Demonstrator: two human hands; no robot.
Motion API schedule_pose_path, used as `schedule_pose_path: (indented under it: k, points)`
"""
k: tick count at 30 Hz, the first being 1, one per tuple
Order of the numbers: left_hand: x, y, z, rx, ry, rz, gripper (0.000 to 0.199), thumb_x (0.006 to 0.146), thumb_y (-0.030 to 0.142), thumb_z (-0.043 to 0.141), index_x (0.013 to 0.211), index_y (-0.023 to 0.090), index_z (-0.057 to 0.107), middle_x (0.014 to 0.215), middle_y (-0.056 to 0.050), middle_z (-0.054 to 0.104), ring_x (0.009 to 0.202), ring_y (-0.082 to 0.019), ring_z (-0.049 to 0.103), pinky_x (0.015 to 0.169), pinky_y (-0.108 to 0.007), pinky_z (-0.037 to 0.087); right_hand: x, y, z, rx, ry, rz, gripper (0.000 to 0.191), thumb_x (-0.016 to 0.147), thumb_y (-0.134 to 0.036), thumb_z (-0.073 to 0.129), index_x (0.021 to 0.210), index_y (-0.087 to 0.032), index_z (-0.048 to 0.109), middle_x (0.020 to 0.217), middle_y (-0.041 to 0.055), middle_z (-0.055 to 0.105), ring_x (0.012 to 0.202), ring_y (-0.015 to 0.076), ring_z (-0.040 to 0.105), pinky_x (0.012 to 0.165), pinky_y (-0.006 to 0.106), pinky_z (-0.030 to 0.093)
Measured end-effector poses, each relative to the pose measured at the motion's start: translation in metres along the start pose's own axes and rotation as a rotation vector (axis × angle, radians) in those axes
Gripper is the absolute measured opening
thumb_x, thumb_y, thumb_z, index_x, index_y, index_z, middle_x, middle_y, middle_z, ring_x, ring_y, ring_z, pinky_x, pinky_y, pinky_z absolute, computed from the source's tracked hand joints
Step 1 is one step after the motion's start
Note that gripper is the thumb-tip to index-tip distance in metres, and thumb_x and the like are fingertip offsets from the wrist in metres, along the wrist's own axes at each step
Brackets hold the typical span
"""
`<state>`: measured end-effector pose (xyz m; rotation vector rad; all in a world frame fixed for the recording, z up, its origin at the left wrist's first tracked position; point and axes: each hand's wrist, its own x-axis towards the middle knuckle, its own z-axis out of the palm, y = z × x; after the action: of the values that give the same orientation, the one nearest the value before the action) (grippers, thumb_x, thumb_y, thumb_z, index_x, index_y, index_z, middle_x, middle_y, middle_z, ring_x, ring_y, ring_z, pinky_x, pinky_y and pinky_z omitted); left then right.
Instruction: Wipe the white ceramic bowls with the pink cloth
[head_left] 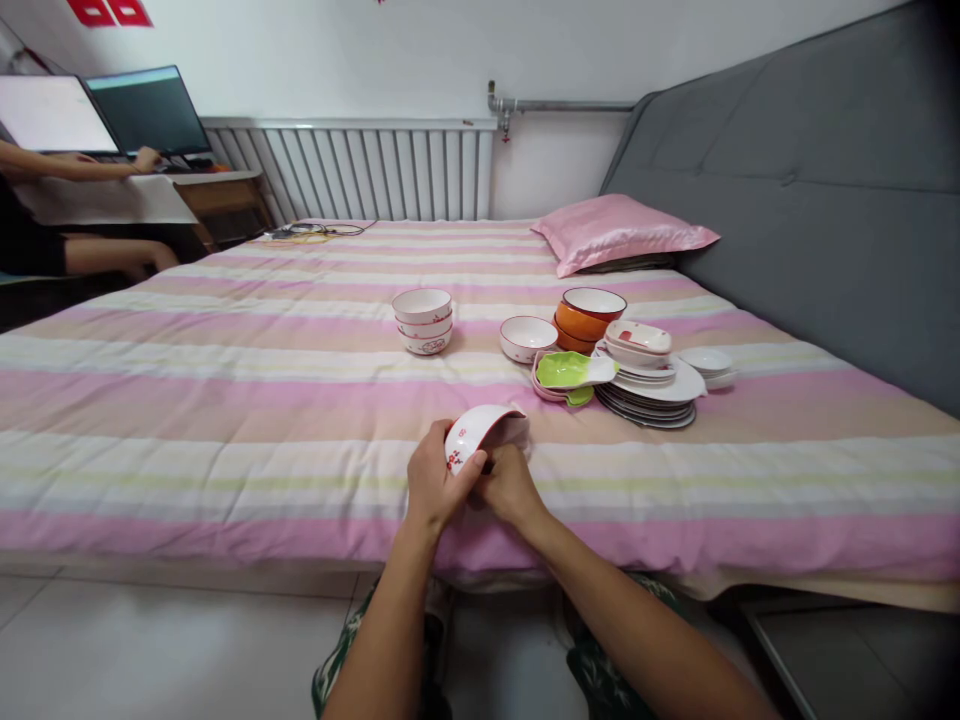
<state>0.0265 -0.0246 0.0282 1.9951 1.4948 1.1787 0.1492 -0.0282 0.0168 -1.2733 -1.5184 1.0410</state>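
My left hand (436,478) grips a white bowl (474,430) with small red flowers, tilted on its side above the front of the bed. The fingers of my right hand (513,490) are closed at the bowl's opening, on a pale cloth (519,432) that shows partly inside and past the rim. Beyond them stands a stack of similar flowered bowls (424,325). To its right is a single white bowl (526,340), beside orange bowls (583,318). A green leaf-shaped dish (566,369) rests on other small dishes, left of stacked plates (651,403).
The striped bedspread (225,400) spreads under everything. Small white dishes (709,365) sit right of the plates. Farther back are a pink pillow (622,230), a grey headboard (810,170) and cables (322,232). At far left a person's arm (75,165) reaches to a desk with monitors (150,112).
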Motion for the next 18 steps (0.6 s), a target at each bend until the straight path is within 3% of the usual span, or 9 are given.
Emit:
schedule_pose_path:
  k: [5,12,18]
  points:
    - [0.001,-0.003,0.000,-0.017,-0.008,-0.030,0.059,0.079,0.064,0.039,0.107,0.014,0.054,0.092,-0.010,0.064,0.082,-0.025,0.061,0.072,-0.034,0.045,0.005,0.002,-0.003,-0.175,-0.024,-0.074,0.016,0.071,-0.025,0.063,0.070,-0.015,0.075,0.059,0.0065,0.069,0.054,0.0192,0.062,0.046,0.024,0.039]
    - [0.002,-0.010,-0.001,-0.040,-0.025,-0.055,0.057,0.082,0.063,0.038,0.107,0.015,0.054,0.092,-0.009,0.066,0.082,-0.024,0.061,0.072,-0.033,0.045,0.006,-0.003,-0.007,-0.644,-0.038,-0.086,0.015,0.077,-0.024,0.061,0.081,-0.021,0.076,0.076,0.0103,0.074,0.068,0.0238,0.068,0.056,0.028,0.042]
    - [0.002,-0.011,-0.002,-0.059,-0.027,-0.070,0.057,0.082,0.062,0.039,0.110,0.015,0.055,0.097,-0.009,0.067,0.088,-0.025,0.062,0.076,-0.034,0.045,0.006,-0.002,-0.006,-0.816,0.013,-0.105,0.020,0.085,-0.022,0.053,0.087,-0.024,0.074,0.088,0.0094,0.074,0.075,0.0219,0.068,0.061,0.028,0.043]
